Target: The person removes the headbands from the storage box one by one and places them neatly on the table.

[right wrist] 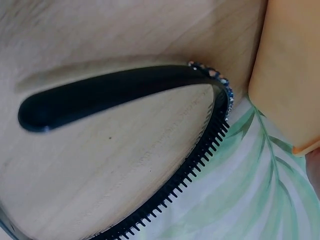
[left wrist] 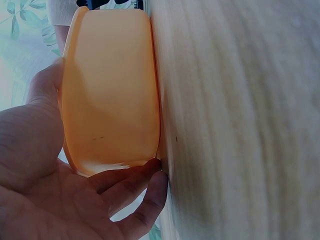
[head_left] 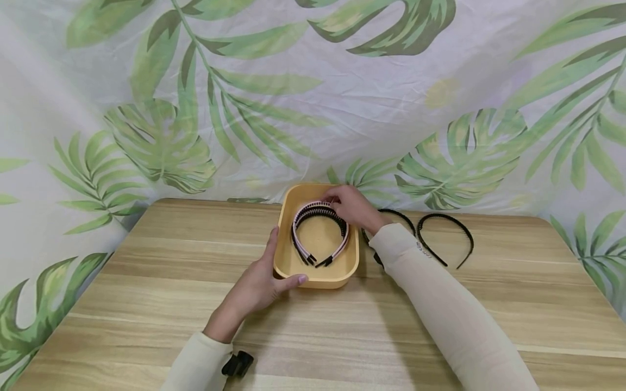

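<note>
Near tabletop edge, left hand spread, gripping bin; right hand curled at headbands, grip unclear; room leftward

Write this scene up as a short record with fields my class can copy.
Container: yellow-orange, on wooden table
Inside: headbands, pink and black, overlapping
Outside: at least two black headbands, right of container
Left hand: touching container's near left corner
Right hand: inside container, at the headbands; grip unclear
Backdrop: leaf-patterned cloth
</note>
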The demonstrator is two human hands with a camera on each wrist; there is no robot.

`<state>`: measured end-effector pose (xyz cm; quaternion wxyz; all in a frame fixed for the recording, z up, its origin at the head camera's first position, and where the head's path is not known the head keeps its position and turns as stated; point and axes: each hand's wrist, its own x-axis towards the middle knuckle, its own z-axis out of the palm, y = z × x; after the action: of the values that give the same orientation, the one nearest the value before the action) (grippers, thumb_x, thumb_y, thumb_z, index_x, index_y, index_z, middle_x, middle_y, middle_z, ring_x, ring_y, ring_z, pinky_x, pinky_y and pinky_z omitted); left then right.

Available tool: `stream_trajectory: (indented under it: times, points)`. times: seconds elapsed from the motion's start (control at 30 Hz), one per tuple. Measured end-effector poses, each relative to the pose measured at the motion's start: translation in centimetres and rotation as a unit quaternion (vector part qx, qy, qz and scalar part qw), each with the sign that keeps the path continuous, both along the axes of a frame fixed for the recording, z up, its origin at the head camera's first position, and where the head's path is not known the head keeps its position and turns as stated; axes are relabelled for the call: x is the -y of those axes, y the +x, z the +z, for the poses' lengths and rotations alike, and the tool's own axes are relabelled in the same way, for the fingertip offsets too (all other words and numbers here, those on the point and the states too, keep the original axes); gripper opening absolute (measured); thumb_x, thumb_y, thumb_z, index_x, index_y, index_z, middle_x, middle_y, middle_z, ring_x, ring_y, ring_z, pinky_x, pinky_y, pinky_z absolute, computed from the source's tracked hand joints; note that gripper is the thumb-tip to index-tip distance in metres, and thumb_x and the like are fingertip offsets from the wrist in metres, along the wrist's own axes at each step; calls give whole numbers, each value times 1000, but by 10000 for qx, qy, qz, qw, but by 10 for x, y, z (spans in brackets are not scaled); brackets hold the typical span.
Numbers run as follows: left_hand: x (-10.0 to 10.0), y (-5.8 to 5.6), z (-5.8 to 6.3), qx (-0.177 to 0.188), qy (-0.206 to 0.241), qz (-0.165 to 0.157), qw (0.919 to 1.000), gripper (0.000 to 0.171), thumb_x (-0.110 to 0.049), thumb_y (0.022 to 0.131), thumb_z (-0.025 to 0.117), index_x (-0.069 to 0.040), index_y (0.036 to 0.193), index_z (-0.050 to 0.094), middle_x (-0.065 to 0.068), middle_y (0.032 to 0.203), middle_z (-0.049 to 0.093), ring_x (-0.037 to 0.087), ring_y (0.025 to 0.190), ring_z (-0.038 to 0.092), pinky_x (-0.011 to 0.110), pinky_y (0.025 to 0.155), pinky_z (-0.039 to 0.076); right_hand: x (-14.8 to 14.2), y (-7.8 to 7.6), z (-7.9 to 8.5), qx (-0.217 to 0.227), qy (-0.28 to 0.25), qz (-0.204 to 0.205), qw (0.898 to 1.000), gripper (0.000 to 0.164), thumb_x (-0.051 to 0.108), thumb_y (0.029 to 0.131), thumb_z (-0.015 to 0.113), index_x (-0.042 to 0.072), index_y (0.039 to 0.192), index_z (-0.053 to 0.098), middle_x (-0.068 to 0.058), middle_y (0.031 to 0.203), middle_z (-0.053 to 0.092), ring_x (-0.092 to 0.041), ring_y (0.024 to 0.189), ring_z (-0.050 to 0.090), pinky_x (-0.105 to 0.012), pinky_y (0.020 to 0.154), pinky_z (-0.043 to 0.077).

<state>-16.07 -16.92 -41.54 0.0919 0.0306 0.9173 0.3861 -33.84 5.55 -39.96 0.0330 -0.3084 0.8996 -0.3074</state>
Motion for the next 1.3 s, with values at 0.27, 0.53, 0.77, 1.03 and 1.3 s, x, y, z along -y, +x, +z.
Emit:
stream_trajectory:
  times: [0.27,0.53,0.77,1.03,1.3]
  points:
    - [0,0,0,-7,55,-12,10000,126,-50,90,81,-17,169,-11,31,165,32,47,142,50,61,117,38,0,2,3,-8,-41,20,10000,31,-6,100,54,-2,123,75,-19,122,75,-33,112,70,-44,100,55]
    - [0,0,1,4,90,-14,10000,126,-50,90,81,-17,169,-11,30,167,30,46,143,49,60,117,38,0,4,7,265,-128,-86,9995,33,-7,101,52,-2,126,74,-19,125,74,-32,115,69,-43,102,54]
    - [-1,0,1,31,101,14,9999,125,-49,90,81,-17,169,-12,30,166,30,46,143,49,60,117,38,0,3,7,458,-263,-206,9984,34,-6,101,53,0,127,74,-18,127,74,-32,117,69,-43,103,54]
    - [-1,0,1,44,93,9,9999,126,-50,90,81,-18,169,-12,29,167,29,46,144,48,60,118,37,-3,4,9,637,-381,-302,9968,33,-4,101,55,2,127,75,-17,125,74,-31,115,69,-43,103,53]
    - [0,0,0,18,105,4,9999,126,-51,90,80,-18,169,-11,29,167,30,47,143,48,61,118,37,-4,5,12,804,-419,-304,9954,33,-6,101,54,1,126,75,-17,123,74,-31,116,68,-43,104,52]
